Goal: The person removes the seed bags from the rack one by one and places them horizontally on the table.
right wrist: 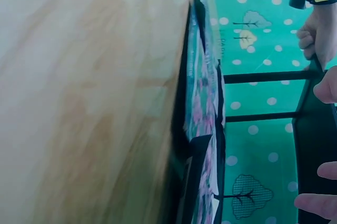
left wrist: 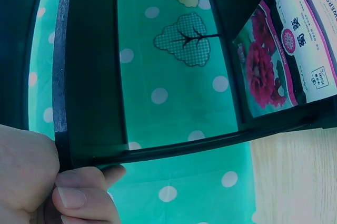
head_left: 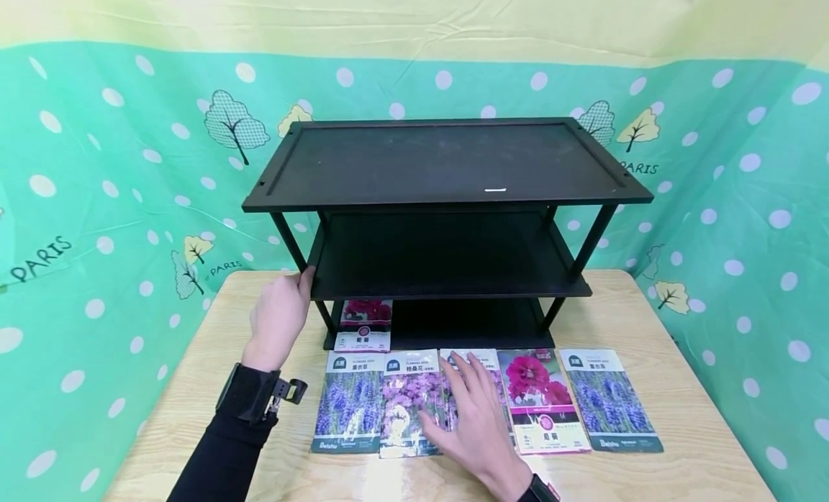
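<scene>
My left hand (head_left: 281, 316) grips the left end of the middle shelf (head_left: 447, 254) of a black three-tier rack (head_left: 434, 164). In the left wrist view, its thumb and fingers (left wrist: 84, 195) wrap the shelf's corner. My right hand (head_left: 476, 423), fingers spread, is over a pink-flower seed packet (head_left: 501, 387) in the front row and partly hides it. To its left lie another pink-flower seed packet (head_left: 404, 394) and a purple-blue flower seed packet (head_left: 350, 401). A magenta-flower seed packet (head_left: 544, 401) is on its right. A matching magenta-flower packet (head_left: 364, 326) lies on the bottom shelf's left end.
At the row's right end sits another purple-blue flower packet (head_left: 609, 401), slightly turned. The rack stands toward the back of a light wooden table (head_left: 686, 430). A green dotted curtain (head_left: 97, 308) hangs behind and on both sides. A small white mark (head_left: 495, 190) shows on the top shelf.
</scene>
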{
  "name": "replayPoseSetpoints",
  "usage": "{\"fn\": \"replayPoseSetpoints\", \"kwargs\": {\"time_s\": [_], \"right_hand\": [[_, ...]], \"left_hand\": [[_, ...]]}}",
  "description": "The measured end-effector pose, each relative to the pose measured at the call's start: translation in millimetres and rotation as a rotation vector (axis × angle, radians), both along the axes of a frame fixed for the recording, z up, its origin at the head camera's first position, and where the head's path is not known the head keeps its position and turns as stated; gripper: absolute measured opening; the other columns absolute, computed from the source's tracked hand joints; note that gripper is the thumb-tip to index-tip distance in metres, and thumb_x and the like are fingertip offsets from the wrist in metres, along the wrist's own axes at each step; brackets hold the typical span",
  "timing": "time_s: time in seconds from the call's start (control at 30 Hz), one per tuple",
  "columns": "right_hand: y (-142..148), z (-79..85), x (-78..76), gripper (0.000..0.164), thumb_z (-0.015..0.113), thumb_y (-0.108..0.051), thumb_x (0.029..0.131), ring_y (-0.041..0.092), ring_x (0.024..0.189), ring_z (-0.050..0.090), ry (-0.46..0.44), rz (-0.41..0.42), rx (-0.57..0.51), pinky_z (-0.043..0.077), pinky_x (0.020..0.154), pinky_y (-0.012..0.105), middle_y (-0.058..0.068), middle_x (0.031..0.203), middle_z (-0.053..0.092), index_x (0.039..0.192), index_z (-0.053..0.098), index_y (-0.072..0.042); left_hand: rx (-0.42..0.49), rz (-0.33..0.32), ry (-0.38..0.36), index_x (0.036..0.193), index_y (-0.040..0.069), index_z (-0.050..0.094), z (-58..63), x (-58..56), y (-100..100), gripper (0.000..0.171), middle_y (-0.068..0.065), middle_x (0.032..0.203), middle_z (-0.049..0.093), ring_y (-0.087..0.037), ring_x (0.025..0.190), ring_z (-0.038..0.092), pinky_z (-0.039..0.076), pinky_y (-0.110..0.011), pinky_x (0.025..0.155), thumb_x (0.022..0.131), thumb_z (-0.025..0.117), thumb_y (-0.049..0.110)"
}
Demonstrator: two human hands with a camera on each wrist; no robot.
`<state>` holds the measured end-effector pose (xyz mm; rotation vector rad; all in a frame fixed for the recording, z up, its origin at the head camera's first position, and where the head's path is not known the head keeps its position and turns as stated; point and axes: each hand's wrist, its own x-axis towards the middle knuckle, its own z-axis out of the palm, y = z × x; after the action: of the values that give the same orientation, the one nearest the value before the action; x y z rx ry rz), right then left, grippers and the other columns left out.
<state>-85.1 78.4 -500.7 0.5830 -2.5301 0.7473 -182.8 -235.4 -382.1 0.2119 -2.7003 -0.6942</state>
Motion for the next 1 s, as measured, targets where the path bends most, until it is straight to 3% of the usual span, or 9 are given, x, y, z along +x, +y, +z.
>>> {"fn": "replayPoseSetpoints", "kwargs": {"time_s": [0.37, 0.7, 1.0], "right_hand": [[-10.8, 9.3, -9.5, 0.086, 0.079, -0.051, 0.081, 0.042, 0.144, 0.042, -0.072, -0.023, -0.082, 0.035, 0.108, 0.072, 0.016, 0.155, 0.048, 0.15, 0.05, -0.009], [-23.8, 15.5, -19.9, 0.085, 0.08, -0.051, 0.081, 0.041, 0.144, 0.042, -0.083, -0.024, -0.127, 0.034, 0.11, 0.07, 0.015, 0.155, 0.048, 0.15, 0.051, -0.011], [-32.3, 16.1, -23.8, 0.086, 0.08, -0.051, 0.081, 0.039, 0.145, 0.04, -0.136, -0.027, -0.135, 0.036, 0.11, 0.068, 0.014, 0.157, 0.046, 0.151, 0.05, -0.011]], "left_hand": [[0.017, 0.002, 0.005, 0.076, 0.008, 0.059, -1.1, 0.3, 0.8, 0.051, -0.004, 0.057, 0.039, -0.022, 0.044, 0.043, 0.03, -0.032, 0.038, 0.112, 0.041, 0.038], [0.007, 0.002, 0.014, 0.077, 0.006, 0.061, -0.1, -0.5, 0.4, 0.052, -0.004, 0.055, 0.038, -0.021, 0.042, 0.041, 0.029, -0.031, 0.037, 0.112, 0.041, 0.038], [0.051, 0.012, -0.038, 0.086, 0.002, 0.068, -1.1, 0.6, 1.5, 0.055, -0.004, 0.057, 0.041, -0.021, 0.043, 0.042, 0.03, -0.032, 0.039, 0.112, 0.04, 0.041]]}}
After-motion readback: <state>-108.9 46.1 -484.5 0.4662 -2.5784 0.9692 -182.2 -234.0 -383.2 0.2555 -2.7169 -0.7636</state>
